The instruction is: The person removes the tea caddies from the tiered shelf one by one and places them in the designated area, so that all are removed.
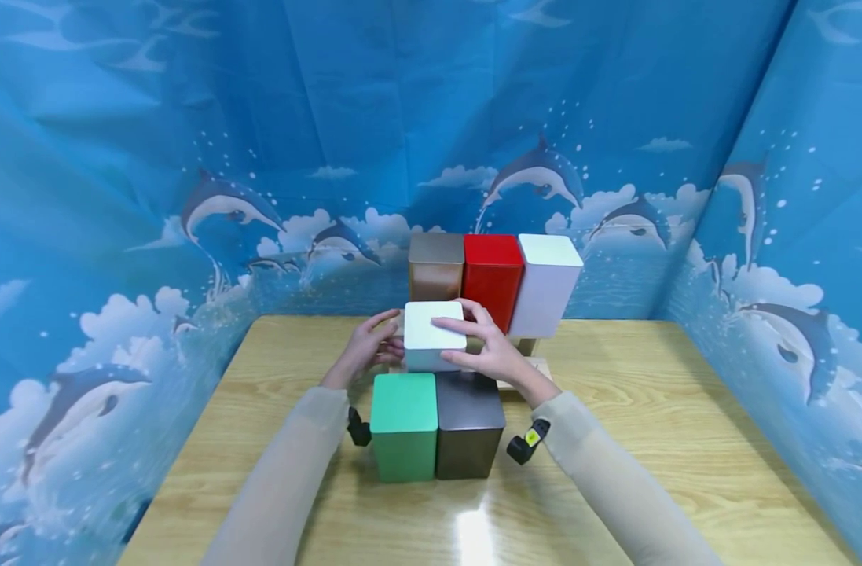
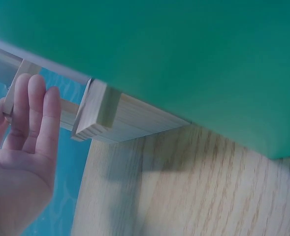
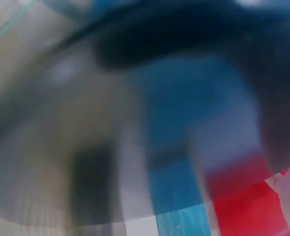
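A white square box (image 1: 434,338) stands above and behind the green box (image 1: 404,428) and the dark grey box (image 1: 469,428). My right hand (image 1: 490,350) holds the white box from its right, one finger lying across the top and the others at its side. At its left is my left hand (image 1: 367,350), with fingers extended. In the left wrist view, those fingers stand nearly straight beside a strip of the wooden rack (image 2: 98,110); whether they press on it I cannot tell. The right wrist view is mostly blurred and blocked.
Behind the hands, a bronze box (image 1: 436,271), a red box (image 1: 493,275) and a taller white box (image 1: 547,287) stand side by side, raised at the back of the wooden table (image 1: 614,440). Blue dolphin-print sheets (image 1: 374,118) hang around the table.
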`<state>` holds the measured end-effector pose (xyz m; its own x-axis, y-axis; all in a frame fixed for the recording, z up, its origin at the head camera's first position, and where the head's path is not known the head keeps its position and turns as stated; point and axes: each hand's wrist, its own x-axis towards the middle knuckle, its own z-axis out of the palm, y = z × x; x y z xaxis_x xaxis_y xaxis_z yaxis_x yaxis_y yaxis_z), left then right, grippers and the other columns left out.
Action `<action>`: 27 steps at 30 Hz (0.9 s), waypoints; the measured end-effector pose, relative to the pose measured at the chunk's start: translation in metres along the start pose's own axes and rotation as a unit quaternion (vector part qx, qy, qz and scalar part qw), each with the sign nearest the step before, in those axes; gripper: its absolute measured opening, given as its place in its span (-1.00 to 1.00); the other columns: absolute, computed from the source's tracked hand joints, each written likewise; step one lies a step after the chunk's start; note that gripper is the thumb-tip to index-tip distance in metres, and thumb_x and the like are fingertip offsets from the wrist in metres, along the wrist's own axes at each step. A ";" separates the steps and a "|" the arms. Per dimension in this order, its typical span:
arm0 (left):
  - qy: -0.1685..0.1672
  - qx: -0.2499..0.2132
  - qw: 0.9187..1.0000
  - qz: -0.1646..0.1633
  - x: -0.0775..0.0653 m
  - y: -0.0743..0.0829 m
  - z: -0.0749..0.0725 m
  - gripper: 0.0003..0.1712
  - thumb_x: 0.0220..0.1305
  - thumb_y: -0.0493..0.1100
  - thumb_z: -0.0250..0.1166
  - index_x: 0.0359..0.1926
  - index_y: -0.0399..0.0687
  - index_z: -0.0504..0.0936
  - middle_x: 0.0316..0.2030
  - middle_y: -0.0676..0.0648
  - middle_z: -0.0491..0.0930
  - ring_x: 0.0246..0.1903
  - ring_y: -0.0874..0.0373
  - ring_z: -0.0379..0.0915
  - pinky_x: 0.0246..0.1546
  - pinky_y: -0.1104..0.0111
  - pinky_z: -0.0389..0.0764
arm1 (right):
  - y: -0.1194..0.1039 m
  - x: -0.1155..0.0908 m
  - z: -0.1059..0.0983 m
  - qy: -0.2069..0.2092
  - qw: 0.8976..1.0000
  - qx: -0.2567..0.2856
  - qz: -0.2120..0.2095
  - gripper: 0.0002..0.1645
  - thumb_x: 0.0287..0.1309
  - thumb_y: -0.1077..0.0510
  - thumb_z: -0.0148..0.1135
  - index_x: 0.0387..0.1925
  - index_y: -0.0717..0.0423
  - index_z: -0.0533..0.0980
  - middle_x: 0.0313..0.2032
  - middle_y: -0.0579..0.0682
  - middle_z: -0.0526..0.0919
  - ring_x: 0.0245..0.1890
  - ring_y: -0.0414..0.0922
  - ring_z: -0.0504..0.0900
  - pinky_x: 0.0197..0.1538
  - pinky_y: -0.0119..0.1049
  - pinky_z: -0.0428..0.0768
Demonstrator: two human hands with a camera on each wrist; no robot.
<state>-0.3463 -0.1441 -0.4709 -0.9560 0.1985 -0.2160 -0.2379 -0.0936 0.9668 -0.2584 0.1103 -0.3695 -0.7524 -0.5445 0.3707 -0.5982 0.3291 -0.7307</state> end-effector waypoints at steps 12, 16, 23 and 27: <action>-0.024 -0.006 1.000 0.011 -0.010 0.009 0.003 -0.46 0.39 -0.07 0.07 0.35 0.09 0.24 -0.37 -0.18 0.63 -0.40 0.04 0.60 -0.26 0.16 0.64 | -0.001 -0.001 -0.005 0.009 1.000 0.004 -0.024 -0.39 0.01 0.25 0.33 0.17 0.19 0.44 0.26 0.28 0.14 0.24 0.13 0.12 0.11 0.15 0.36; -0.018 -0.005 1.000 0.021 -0.005 0.002 0.001 -0.48 0.38 -0.03 0.08 0.33 0.13 0.29 -0.39 -0.16 0.62 -0.43 0.07 0.59 -0.31 0.20 0.65 | 0.001 -0.003 -0.008 0.020 0.999 0.007 -0.044 -0.40 -0.03 0.29 0.35 0.13 0.24 0.46 0.23 0.31 0.19 0.21 0.17 0.16 0.07 0.13 0.41; -0.015 -0.012 0.999 0.034 -0.001 -0.004 0.000 -0.50 0.35 -0.01 0.11 0.29 0.16 0.33 -0.42 -0.14 0.62 -0.45 0.08 0.59 -0.31 0.18 0.65 | 0.006 -0.008 -0.012 0.037 0.998 0.012 -0.046 -0.41 -0.04 0.31 0.36 0.11 0.27 0.48 0.22 0.29 0.22 0.19 0.14 0.22 0.06 0.03 0.46; -0.009 -0.011 0.999 0.030 -0.001 -0.004 0.001 -0.52 0.35 -0.01 0.11 0.27 0.19 0.36 -0.38 -0.19 0.61 -0.43 0.05 0.60 -0.29 0.15 0.64 | 0.008 -0.012 -0.015 0.046 0.998 0.018 -0.045 -0.43 -0.05 0.33 0.36 0.09 0.30 0.48 0.21 0.31 0.23 0.17 0.15 0.25 0.05 0.00 0.48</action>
<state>-0.3438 -0.1428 -0.4742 -0.9653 0.2095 -0.1560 -0.1851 -0.1272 0.9745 -0.2579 0.1315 -0.3708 -0.7187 -0.4973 0.4860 -0.6561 0.2535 -0.7109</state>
